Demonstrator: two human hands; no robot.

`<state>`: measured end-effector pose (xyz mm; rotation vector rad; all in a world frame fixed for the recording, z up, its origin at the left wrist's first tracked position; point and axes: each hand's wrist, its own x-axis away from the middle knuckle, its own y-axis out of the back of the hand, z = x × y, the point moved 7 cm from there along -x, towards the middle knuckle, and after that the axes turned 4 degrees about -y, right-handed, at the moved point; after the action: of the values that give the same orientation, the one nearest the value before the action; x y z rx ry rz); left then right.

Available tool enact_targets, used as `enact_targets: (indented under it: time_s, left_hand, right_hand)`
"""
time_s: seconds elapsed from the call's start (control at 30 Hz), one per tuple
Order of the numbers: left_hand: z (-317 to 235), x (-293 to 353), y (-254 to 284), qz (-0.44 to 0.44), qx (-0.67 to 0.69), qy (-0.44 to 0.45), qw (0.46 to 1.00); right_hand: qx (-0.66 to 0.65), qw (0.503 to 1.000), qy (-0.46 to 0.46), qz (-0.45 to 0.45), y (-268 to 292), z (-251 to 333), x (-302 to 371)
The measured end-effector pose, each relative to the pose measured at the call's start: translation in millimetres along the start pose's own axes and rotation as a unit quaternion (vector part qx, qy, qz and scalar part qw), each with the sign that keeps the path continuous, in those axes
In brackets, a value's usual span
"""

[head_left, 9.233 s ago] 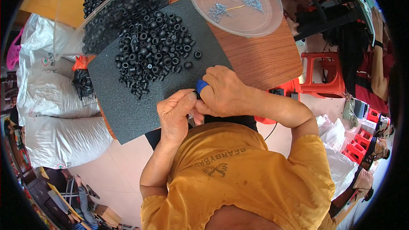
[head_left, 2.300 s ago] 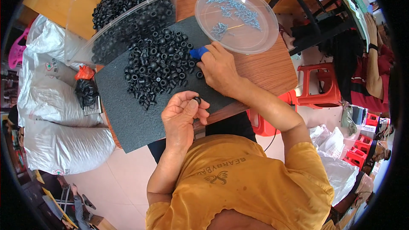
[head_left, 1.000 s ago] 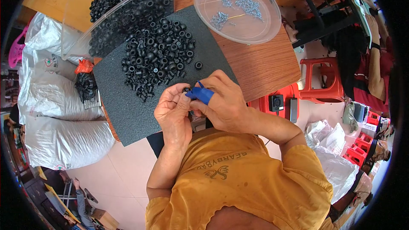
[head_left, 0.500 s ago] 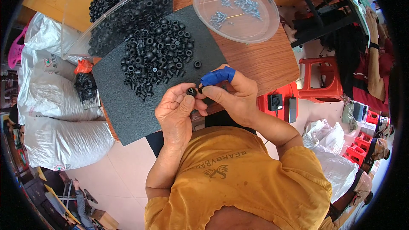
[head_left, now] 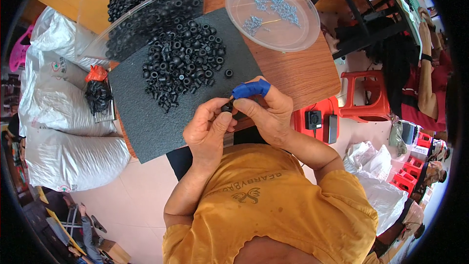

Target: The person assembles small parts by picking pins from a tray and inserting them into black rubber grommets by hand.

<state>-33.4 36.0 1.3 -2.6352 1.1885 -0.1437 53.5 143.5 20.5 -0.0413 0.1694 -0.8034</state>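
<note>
Partly inside left hand [head_left: 204,129], black part [head_left: 226,108]

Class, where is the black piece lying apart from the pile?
In the head view, the piece lies on the dark mat, right of the pile.

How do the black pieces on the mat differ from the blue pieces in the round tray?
The black pieces are plainly larger; the blue pieces are tiny. The black pieces lie mostly heaped on the dark mat; the blue pieces lie thinly spread in the clear round tray. Both are many and lie loose.
</note>
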Motion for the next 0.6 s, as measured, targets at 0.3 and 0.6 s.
enact_targets:
  time_s: [0.3, 0.6]
  left_hand:
    - [-3, -2, 5, 0.003, -0.069, -0.024, 0.997]
    - [1, -2, 7, 0.026, -0.059, 0.004, 0.998]
  right_hand:
    - [0.086, 0.993, 0.075, 0.01, -2, 5, 2]
    - [0.168, 0.977, 0.132, -0.015, -6, 13, 3]
